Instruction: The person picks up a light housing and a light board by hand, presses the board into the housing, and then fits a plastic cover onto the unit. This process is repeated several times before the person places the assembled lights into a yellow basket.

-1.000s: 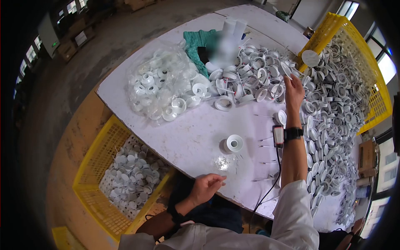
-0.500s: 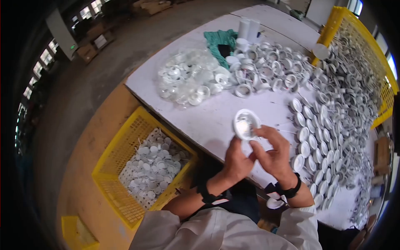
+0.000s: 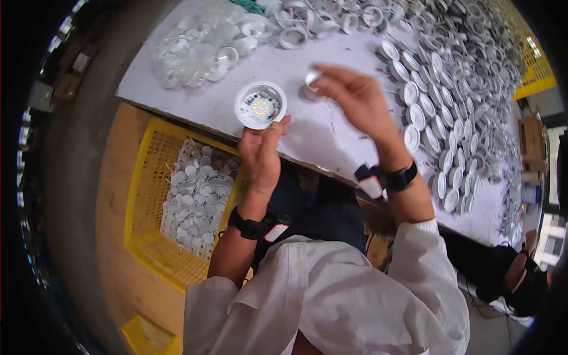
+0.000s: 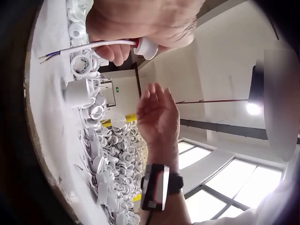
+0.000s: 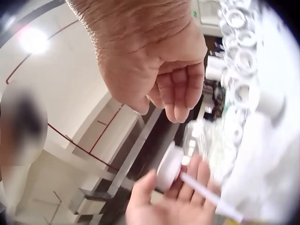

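Your left hand (image 3: 260, 158) grasping 1 round white housing (image 3: 261, 105), right hand (image 3: 362, 105) released, fingers loose, white cylindrical cup (image 4: 78, 93) near it, yellow perforated basket (image 3: 137, 204) aside

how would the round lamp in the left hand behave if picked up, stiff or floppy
The round lamp looks stiff-bodied, but its thin cable would probably flop. The circular rim could let it roll on edge. The exposed circuit board inside may be fragile.

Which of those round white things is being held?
The round white cup in the left hand, with a ring of yellow dots inside. The rows of others lie on the table.
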Tool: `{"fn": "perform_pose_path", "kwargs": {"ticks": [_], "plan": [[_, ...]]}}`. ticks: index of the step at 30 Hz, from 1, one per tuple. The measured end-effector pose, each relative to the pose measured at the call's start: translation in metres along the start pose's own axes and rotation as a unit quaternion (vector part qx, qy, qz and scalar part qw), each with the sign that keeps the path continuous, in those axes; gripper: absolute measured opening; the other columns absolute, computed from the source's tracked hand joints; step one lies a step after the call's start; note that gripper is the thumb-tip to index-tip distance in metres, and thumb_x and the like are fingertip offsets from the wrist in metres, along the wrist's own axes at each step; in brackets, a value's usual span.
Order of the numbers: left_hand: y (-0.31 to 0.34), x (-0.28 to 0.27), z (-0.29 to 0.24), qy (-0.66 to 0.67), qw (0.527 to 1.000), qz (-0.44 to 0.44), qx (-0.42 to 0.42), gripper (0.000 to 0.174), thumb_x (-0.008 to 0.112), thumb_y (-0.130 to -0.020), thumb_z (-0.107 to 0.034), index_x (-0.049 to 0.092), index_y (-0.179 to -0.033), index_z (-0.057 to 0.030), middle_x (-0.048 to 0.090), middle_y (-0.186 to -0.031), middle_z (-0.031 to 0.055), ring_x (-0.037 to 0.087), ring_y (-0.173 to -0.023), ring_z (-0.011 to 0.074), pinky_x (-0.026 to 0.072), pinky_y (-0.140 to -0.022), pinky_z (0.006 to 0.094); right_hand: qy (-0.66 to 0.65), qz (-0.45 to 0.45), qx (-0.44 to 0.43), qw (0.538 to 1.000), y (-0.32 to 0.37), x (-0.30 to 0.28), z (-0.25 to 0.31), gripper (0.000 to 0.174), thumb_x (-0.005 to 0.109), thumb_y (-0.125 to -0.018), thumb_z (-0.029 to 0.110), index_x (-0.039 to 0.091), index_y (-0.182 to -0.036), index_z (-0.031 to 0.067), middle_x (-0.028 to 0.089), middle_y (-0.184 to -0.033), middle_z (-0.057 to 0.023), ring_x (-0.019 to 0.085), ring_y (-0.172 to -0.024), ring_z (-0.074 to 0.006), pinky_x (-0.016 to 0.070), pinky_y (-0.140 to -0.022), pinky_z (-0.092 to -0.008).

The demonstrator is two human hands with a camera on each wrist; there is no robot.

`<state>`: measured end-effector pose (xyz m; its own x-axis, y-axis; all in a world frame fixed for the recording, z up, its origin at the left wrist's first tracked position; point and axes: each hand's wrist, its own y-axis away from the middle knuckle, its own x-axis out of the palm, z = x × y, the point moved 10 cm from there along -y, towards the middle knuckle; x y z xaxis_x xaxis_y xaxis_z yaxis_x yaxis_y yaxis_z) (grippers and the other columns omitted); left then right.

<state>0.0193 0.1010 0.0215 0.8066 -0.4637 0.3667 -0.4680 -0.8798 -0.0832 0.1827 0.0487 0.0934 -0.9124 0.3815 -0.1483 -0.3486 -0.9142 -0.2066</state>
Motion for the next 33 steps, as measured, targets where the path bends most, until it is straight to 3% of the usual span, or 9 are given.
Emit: {"fn": "perform_pose_path", "kwargs": {"ticks": [1,7,11,17,19,20,26,31,33], "plan": [[0.003,-0.004,0.005,0.003,1.0,0.006,-0.014,0.043,0.048,-0.089,-0.018,0.044,-0.123,0.0066,0.057,-0.116,0.0209,0.059,-0.096,0.0234,0.0453,-0.077,0.0299,0.043,-0.043,-0.043,0.997,-0.001,-0.026,0.01,0.032,0.057,-0.089,0.015,0.058,-0.117,-0.0011,0.068,-0.089,-0.0075,0.06,-0.076,-0.0092,0.0489,-0.071,-0.0239],[0.014,-0.001,0.047,0.143,0.978,0.077,-0.133,0.045,0.046,-0.088,-0.023,0.045,-0.122,0.0065,0.058,-0.111,0.026,0.06,-0.086,0.0218,0.0423,-0.07,0.0275,0.047,-0.188,0.018,0.981,0.04,-0.122,0.02,0.034,0.055,-0.091,0.023,0.059,-0.114,-0.0014,0.068,-0.089,-0.0093,0.062,-0.077,-0.0108,0.0484,-0.071,-0.0231],[0.017,0.002,0.054,0.069,0.985,0.092,-0.131,0.042,0.05,-0.091,-0.027,0.048,-0.119,0.0049,0.059,-0.11,0.0252,0.06,-0.079,0.0189,0.0426,-0.068,0.027,0.023,-0.272,0.007,0.962,0.069,-0.154,0.016,0.03,0.054,-0.091,0.018,0.06,-0.112,-0.0027,0.067,-0.088,-0.0096,0.06,-0.073,-0.0097,0.047,-0.067,-0.0213],[0.024,-0.004,0.06,0.086,0.977,0.106,-0.163,0.039,0.051,-0.092,-0.018,0.044,-0.124,0.0027,0.057,-0.115,0.025,0.061,-0.079,0.0155,0.041,-0.059,0.0232,0.036,-0.174,0.052,0.983,0.063,-0.086,-0.017,0.029,0.057,-0.089,0.018,0.06,-0.111,-0.0015,0.067,-0.087,-0.0086,0.059,-0.072,-0.01,0.0467,-0.065,-0.0223],[0.029,-0.016,0.063,0.067,0.976,0.103,-0.181,0.039,0.05,-0.093,-0.016,0.042,-0.126,0.0027,0.056,-0.117,0.0254,0.062,-0.079,0.0149,0.0396,-0.055,0.0214,-0.101,-0.292,0.019,0.951,0.074,-0.124,-0.022,0.031,0.056,-0.09,0.018,0.058,-0.114,-0.002,0.066,-0.088,-0.0087,0.058,-0.072,-0.0099,0.0457,-0.063,-0.0216],[0.032,-0.02,0.062,0.047,0.976,0.117,-0.176,0.039,0.051,-0.092,-0.016,0.042,-0.126,0.0028,0.056,-0.117,0.0253,0.062,-0.079,0.0148,0.0394,-0.055,0.0213,-0.189,-0.302,-0.017,0.934,0.079,-0.138,-0.017,0.032,0.054,-0.09,0.017,0.056,-0.116,-0.0026,0.065,-0.086,-0.0077,0.056,-0.07,-0.0101,0.0453,-0.061,-0.0221],[0.05,0.022,0.066,0.042,0.945,0.239,-0.218,0.042,0.057,-0.089,-0.018,0.045,-0.122,0.0059,0.06,-0.112,0.0224,0.062,-0.076,0.0145,0.039,-0.054,0.0203,-0.456,-0.256,-0.179,0.833,0.13,-0.202,0.018,0.029,0.046,-0.094,0.021,0.057,-0.115,0.0029,0.062,-0.084,-0.0029,0.056,-0.071,-0.0128,0.0451,-0.061,-0.0259],[0.062,0.067,0.06,0.018,0.93,0.315,-0.188,0.042,0.061,-0.087,-0.02,0.047,-0.118,0.0054,0.064,-0.102,0.0181,0.061,-0.075,0.0138,0.0402,-0.057,0.0204,-0.395,-0.322,-0.205,0.836,0.188,-0.225,0.038,0.028,0.047,-0.094,0.017,0.056,-0.115,0.0013,0.062,-0.084,-0.0038,0.057,-0.07,-0.0132,0.0449,-0.06,-0.0255],[0.064,0.081,0.06,0.006,0.918,0.355,-0.175,0.041,0.061,-0.087,-0.02,0.049,-0.116,0.0052,0.065,-0.097,0.0159,0.061,-0.077,0.0135,0.0409,-0.059,0.0211,-0.187,-0.422,-0.181,0.869,0.222,-0.24,0.06,0.026,0.05,-0.092,0.012,0.057,-0.114,-0.001,0.063,-0.083,-0.0054,0.057,-0.069,-0.0125,0.045,-0.06,-0.0243]]}}
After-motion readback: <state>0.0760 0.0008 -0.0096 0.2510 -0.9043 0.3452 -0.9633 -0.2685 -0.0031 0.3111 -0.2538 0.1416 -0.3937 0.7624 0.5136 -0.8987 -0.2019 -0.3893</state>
